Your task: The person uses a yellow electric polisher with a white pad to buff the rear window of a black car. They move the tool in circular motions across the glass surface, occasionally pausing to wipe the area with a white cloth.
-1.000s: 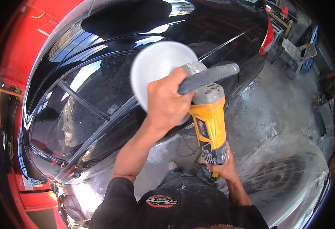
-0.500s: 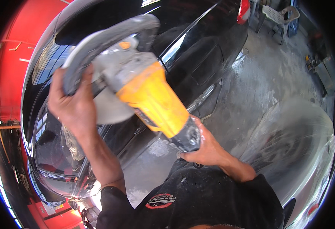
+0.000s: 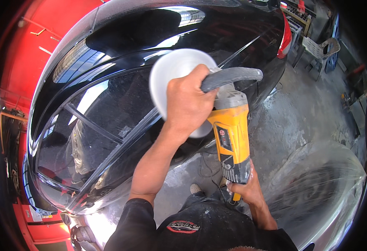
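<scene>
A yellow and black car polisher [image 3: 233,125] is in both my hands, at the side of a glossy black car [image 3: 137,31]. My left hand [image 3: 187,98] is closed round the polisher's dark looped handle [image 3: 238,76]. My right hand [image 3: 249,186] wraps the black rear end of the body, beside the power cord's end. The round white pad [image 3: 166,69] faces the car's side and looks smeared, as if spinning. It overlaps the panel above the rear window; whether it touches the paint I cannot tell.
A car side window [image 3: 95,129] lies left of the polisher, and a red tail light [image 3: 284,37] at far right. Plastic sheeting [image 3: 325,188] covers a vehicle on my right. A plastic chair [image 3: 317,50] stands on the grey floor [image 3: 284,121]. Red wall [image 3: 24,58] at left.
The polisher has swung from tilted toward the upper left to nearly upright, moving right. Its white pad has turned to face the car. Both hands have kept their grip.
</scene>
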`<state>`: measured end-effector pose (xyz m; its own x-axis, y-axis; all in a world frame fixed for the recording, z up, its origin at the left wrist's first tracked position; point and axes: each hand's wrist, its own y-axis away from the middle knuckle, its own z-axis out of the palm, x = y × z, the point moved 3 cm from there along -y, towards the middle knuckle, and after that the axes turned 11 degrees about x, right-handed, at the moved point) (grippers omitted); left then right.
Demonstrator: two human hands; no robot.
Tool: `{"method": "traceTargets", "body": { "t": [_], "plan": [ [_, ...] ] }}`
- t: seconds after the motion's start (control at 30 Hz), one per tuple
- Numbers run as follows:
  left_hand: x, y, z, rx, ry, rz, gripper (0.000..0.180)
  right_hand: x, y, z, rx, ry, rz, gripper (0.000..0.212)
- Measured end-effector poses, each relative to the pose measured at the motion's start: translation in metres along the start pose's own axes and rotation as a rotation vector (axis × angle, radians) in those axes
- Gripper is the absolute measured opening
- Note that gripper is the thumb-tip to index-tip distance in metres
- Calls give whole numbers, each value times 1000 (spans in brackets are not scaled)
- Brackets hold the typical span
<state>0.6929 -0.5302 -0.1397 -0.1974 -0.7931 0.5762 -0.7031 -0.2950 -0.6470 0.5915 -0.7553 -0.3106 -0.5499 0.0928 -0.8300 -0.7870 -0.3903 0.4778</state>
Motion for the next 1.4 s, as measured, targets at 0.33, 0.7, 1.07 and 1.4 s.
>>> {"method": "traceTargets", "body": {
  "t": [0.33,0.7,1.07,1.4],
  "plan": [
    [-11,-9,-152,418,-242,-31,16,-33,-16,87,-337,100,-305,102],
    [-18,15,-97,195,-303,76,16,25,-21,57,-256,17,-183,102],
    [-13,66,-24,6,-66,-68,19,60,-11,-5,-93,66,-89,88],
    [-8,13,-130,337,-419,50,19,11,-32,84,-410,-27,-266,102]
  ]
}}
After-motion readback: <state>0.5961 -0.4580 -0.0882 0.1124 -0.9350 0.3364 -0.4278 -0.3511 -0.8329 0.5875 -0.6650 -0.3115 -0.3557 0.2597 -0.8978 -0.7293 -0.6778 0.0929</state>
